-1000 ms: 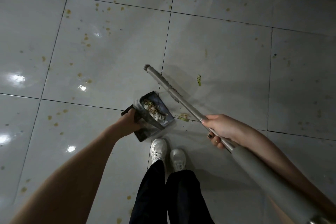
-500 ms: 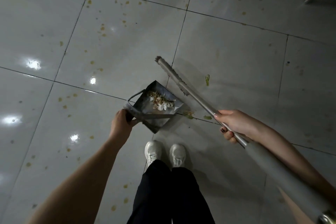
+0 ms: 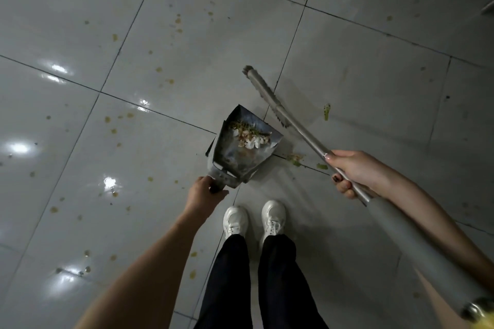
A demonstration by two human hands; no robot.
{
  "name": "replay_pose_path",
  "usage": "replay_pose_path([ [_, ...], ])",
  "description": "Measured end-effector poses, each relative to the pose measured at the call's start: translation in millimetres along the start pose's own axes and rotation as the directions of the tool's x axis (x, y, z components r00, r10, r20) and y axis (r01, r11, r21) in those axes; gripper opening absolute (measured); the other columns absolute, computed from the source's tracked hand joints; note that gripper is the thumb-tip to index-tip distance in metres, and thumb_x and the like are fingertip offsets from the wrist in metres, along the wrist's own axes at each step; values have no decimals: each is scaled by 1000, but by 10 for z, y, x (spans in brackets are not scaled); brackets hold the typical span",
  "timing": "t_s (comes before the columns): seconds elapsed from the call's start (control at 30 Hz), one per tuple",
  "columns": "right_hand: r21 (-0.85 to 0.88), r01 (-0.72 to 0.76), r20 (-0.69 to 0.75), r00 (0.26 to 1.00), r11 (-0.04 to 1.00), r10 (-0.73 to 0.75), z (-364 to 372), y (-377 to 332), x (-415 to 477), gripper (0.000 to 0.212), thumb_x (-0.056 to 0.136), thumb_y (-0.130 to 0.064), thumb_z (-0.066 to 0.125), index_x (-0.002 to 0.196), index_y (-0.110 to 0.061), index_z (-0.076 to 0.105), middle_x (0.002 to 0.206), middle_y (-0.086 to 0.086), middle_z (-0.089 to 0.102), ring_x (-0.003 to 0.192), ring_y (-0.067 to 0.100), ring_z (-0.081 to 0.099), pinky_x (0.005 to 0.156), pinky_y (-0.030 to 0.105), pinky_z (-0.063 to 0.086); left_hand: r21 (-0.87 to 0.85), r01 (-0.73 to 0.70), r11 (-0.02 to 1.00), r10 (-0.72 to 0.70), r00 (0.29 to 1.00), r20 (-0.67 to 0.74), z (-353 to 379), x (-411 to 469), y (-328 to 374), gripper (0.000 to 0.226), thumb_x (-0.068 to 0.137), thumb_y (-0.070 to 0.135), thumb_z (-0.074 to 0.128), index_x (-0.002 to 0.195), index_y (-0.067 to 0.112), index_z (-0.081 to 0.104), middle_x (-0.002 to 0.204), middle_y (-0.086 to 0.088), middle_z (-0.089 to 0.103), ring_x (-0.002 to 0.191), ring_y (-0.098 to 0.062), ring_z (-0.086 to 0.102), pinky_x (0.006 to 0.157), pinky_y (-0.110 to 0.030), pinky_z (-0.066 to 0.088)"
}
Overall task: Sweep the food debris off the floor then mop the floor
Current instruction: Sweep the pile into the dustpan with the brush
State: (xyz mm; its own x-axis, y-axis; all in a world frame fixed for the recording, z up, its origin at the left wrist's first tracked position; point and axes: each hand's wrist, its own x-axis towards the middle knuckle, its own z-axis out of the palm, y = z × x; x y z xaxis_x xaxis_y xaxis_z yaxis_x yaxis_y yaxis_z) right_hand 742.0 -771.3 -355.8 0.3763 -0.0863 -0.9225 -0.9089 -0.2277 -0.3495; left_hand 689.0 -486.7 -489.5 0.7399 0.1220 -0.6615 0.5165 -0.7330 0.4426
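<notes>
With my left hand (image 3: pixel 205 193) gripping the dustpan (image 3: pixel 242 153), already holding swept scraps, and my right hand (image 3: pixel 354 171) gripping the broom (image 3: pixel 283 112), green bits (image 3: pixel 295 160) and yellow stains (image 3: pixel 115 37) remain, mopping not begun.

Left hand (image 3: pixel 204 195) holds dustpan (image 3: pixel 235 157); right hand (image 3: pixel 355 171) grips apparent broom (image 3: pixel 270 96).

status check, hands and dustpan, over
Left hand grips dustpan handle, right hand grips broom. Dustpan loaded with debris. Green scraps on floor beside it, not yet swept.
</notes>
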Motion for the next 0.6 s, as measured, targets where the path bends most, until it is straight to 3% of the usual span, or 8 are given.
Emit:
replay_pose_path([
  [0.07, -17, -7, -2, 1000, 1000, 7, 124, -9, -54, 15, 101, -24, 39, 105, -17, 51, 62, 6, 34, 22, 4, 30, 29, 9, 29, -29, 71, 997, -67, 991, 112, -45, -91, -167, 28, 78, 23, 74, 94, 4, 60, 79, -8, 60, 75, -23, 56, 63, -27, 41],
  [0.2, -26, -19, -5, 1000, 999, 19, 275, 32, -132, 16, 101, -26, 40, 106, -18, 53, 62, 6, 35, 23, 4, 31, 29, 9, 29, 91, 91, 992, -109, 969, 222, -3, -340, -648, 35, 83, 14, 68, 115, 2, 61, 113, -13, 64, 108, -27, 59, 88, -28, 44],
  [0.27, -24, -30, 5, 1000, 999, 30, 336, 64, -153, 15, 101, -26, 41, 106, -19, 53, 63, 6, 35, 24, 4, 31, 29, 10, 29, 151, 96, 984, -140, 941, 310, 23, -471, -933, 35, 86, 12, 64, 120, 3, 60, 123, -13, 60, 114, -25, 57, 95, -26, 42],
  [0.4, -34, -48, 19, 999, 998, 49, 425, 136, -162, 15, 100, -26, 41, 108, -20, 52, 63, 6, 35, 23, 4, 30, 29, 10, 28, 392, 103, 914, -263, 887, 379, -28, -614, -1146, 43, 91, 32, 57, 125, 6, 55, 125, -12, 59, 114, -22, 56, 90, -22, 42],
  [0.47, -52, -39, 8, 999, 998, 40, 450, 166, -144, 17, 100, -26, 41, 112, -22, 53, 63, 6, 35, 23, 4, 31, 29, 10, 29, 376, 94, 922, -244, 894, 375, -23, -546, -1056, 43, 88, 34, 61, 119, 4, 59, 119, -12, 62, 108, -22, 60, 84, -22, 44],
  [0.6, -54, -24, -10, 1000, 998, 24, 469, 186, -114, 20, 100, -26, 42, 117, -24, 53, 63, 6, 36, 23, 5, 32, 29, 11, 30, 345, -22, 938, -110, 927, 360, -51, -442, -777, 40, 88, 28, 62, 119, 4, 59, 119, -11, 63, 110, -23, 58, 87, -26, 43],
])
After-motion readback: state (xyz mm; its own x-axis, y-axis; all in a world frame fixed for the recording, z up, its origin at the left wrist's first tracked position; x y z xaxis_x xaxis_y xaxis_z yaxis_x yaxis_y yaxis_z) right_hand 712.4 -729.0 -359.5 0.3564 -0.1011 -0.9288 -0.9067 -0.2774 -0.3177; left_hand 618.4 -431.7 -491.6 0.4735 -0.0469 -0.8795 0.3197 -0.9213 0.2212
